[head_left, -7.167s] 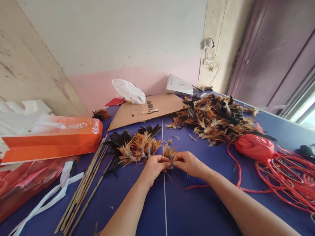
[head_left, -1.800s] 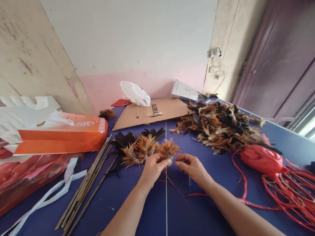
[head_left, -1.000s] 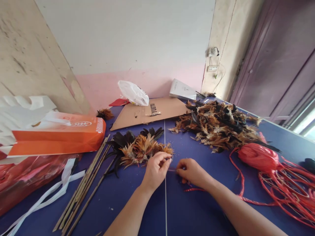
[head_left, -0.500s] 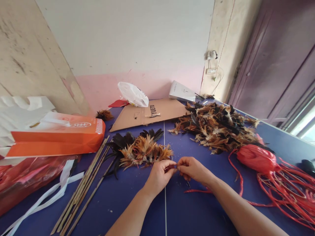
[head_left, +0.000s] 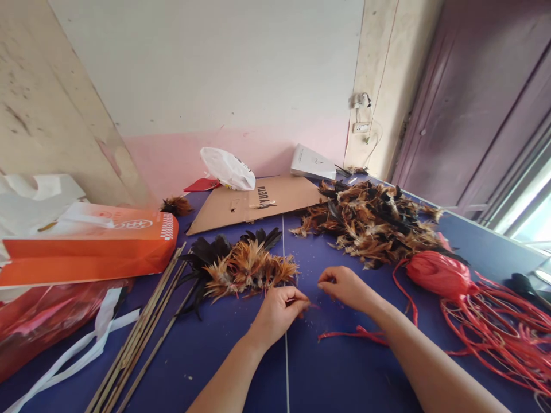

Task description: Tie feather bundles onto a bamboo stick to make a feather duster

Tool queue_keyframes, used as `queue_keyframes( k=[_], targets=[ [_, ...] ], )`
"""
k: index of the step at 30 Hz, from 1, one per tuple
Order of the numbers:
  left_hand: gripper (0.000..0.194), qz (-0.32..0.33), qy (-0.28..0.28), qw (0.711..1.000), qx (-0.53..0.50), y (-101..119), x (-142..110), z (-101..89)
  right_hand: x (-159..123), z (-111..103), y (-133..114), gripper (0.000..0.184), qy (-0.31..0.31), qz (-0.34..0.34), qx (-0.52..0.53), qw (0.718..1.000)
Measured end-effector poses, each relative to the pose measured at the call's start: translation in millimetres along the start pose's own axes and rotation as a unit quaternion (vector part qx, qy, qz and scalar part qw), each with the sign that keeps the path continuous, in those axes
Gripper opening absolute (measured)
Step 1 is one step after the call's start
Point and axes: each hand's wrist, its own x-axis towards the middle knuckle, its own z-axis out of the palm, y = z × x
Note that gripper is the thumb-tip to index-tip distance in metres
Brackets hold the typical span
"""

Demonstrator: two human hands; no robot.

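My left hand (head_left: 282, 310) is closed in a pinch above the blue table, and a thin reddish strand (head_left: 314, 306) pokes out past its fingertips. A short gap to the right, my right hand (head_left: 344, 287) has its fingers curled together; whatever they hold, if anything, is hidden. Bunches of brown and black feathers (head_left: 252, 261) lie just beyond my left hand. Below my right wrist runs a red plastic strip (head_left: 353, 334), lying on the table. A larger heap of feathers (head_left: 370, 221) spreads out behind my right hand.
A red bundle of plastic strips (head_left: 441, 275) lies right, its loose strands spreading toward the front. Thin sticks (head_left: 142, 338), white straps (head_left: 81, 361) and an orange bag (head_left: 99, 246) occupy the left. Flat cardboard (head_left: 241, 209), a white plastic bag (head_left: 228, 168) and a white box (head_left: 310, 162) lie at the back.
My hands, together at the fingertips before, have come apart, the right one moving right. The view has shifted slightly; the feathers and other things lie as before.
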Motion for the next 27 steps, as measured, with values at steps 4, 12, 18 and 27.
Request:
queue_keyframes(
  k=[4,12,18,27],
  targets=[
    [0.016,0.014,-0.013,1.000,0.014,3.3,-1.5,0.5,3.7,-26.5,15.2,0.026,0.097,0.035,-0.259,0.960],
    [0.022,-0.027,-0.053,0.995,-0.081,3.7,-3.1,3.8,3.7,-59.1,52.1,0.033,0.014,0.087,-0.407,0.909],
    [0.020,-0.040,-0.060,0.981,-0.180,-2.5,-1.7,9.0,9.5,-62.9,70.7,0.028,-0.002,0.071,-0.415,0.907],
    [0.017,-0.051,-0.042,0.981,-0.181,6.3,-3.0,7.3,8.8,-50.7,67.2,0.025,0.056,0.068,-0.319,0.944]
  ],
)
